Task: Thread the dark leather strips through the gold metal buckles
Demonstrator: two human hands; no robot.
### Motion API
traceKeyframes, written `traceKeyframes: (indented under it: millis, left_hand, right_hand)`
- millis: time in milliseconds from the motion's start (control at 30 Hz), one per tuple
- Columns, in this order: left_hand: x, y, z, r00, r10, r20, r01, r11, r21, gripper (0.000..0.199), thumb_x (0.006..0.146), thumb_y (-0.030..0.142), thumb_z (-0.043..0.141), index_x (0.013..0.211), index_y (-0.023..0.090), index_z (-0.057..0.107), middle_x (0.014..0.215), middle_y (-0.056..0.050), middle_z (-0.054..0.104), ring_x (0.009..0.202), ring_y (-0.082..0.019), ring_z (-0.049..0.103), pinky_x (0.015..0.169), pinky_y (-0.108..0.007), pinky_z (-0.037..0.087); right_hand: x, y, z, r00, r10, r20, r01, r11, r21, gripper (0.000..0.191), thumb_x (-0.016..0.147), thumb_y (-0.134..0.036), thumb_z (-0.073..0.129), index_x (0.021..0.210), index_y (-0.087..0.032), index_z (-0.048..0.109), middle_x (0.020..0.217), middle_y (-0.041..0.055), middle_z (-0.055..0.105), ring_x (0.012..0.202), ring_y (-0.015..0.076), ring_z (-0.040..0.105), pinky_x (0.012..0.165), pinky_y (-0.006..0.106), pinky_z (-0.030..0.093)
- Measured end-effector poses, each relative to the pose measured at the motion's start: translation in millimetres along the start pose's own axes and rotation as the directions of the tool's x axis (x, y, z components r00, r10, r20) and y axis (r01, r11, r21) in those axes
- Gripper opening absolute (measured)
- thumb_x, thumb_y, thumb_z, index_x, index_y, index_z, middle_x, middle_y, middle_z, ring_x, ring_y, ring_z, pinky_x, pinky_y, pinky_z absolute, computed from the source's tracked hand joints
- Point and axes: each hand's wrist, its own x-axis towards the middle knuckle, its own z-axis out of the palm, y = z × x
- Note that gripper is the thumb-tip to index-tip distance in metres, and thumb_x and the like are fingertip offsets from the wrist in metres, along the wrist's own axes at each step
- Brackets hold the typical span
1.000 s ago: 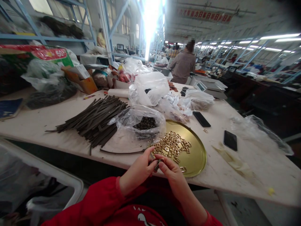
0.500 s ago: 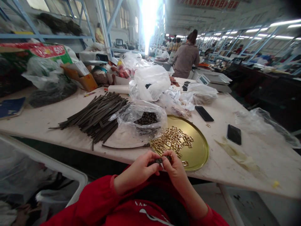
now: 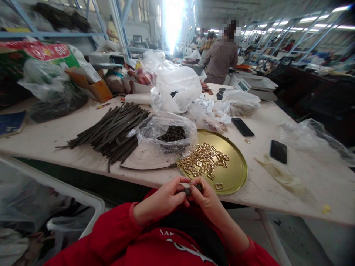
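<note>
Close together at the table's front edge, my left hand (image 3: 172,194) and my right hand (image 3: 204,195) pinch a small dark strap piece (image 3: 189,190) between them. A gold buckle (image 3: 202,186) shows at the fingers of my right hand. Just beyond is a round gold tray (image 3: 235,170) with a heap of gold buckles (image 3: 203,159) on its left part. A single buckle (image 3: 218,186) lies near the tray's front rim. Behind my left hand, an open plastic bag (image 3: 144,133) holds small dark pieces (image 3: 173,133). Many dark strips (image 3: 111,129) are piled left of it.
Two phones (image 3: 242,127) (image 3: 278,151) lie right of the tray, near crumpled clear plastic (image 3: 313,136). White plastic bags (image 3: 177,88) and an orange box (image 3: 97,87) stand farther back. A person (image 3: 220,61) is beyond the table. A white bin (image 3: 101,207) is at lower left.
The view has shifted slightly, so the table's things appear a little higher. Both hands still hold the dark piece, which now shows at a slightly different angle.
</note>
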Motion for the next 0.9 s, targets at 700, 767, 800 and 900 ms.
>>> traceKeyframes:
  millis: [700,767,800,900]
  left_hand:
    - [-7,22,-8.0,0.987,-0.103,0.125,-0.005,0.754,0.657,0.027,0.086,0.029,0.036,0.080,0.015,0.057,0.077,0.000,0.058,0.071,-0.013,0.049,0.064,-0.021,0.039]
    - [-6,20,-5.9,0.988,-0.070,0.135,-0.041,0.729,0.683,0.029,0.087,0.029,0.034,0.085,0.015,0.059,0.084,-0.002,0.062,0.076,-0.015,0.053,0.069,-0.022,0.041]
    - [-6,19,-4.8,0.988,-0.053,0.146,-0.063,0.722,0.689,0.029,0.087,0.029,0.034,0.089,0.015,0.060,0.089,-0.003,0.063,0.080,-0.016,0.054,0.072,-0.023,0.042]
    - [-5,20,-2.7,0.983,-0.039,0.177,-0.098,0.708,0.699,0.031,0.088,0.031,0.034,0.098,0.016,0.060,0.101,-0.004,0.065,0.088,-0.017,0.056,0.079,-0.024,0.042]
  right_hand:
    - [-18,12,3,0.991,-0.136,0.016,0.137,0.976,-0.167,0.024,0.089,-0.037,0.039,0.098,-0.020,0.054,0.085,0.0019,0.058,0.077,0.0149,0.054,0.071,0.026,0.043]
    - [-21,14,4,0.986,-0.161,0.038,0.165,0.972,-0.170,0.024,0.090,-0.036,0.039,0.101,-0.021,0.055,0.090,0.0029,0.060,0.083,0.0158,0.056,0.075,0.027,0.044]
    - [-22,15,5,0.984,-0.174,0.038,0.178,0.969,-0.171,0.025,0.090,-0.036,0.038,0.102,-0.021,0.054,0.093,0.0036,0.061,0.086,0.0163,0.056,0.077,0.027,0.044]
    - [-27,17,7,0.978,-0.207,0.008,0.205,0.965,-0.163,0.028,0.091,-0.035,0.037,0.108,-0.022,0.054,0.104,0.0056,0.061,0.098,0.0177,0.056,0.084,0.029,0.043]
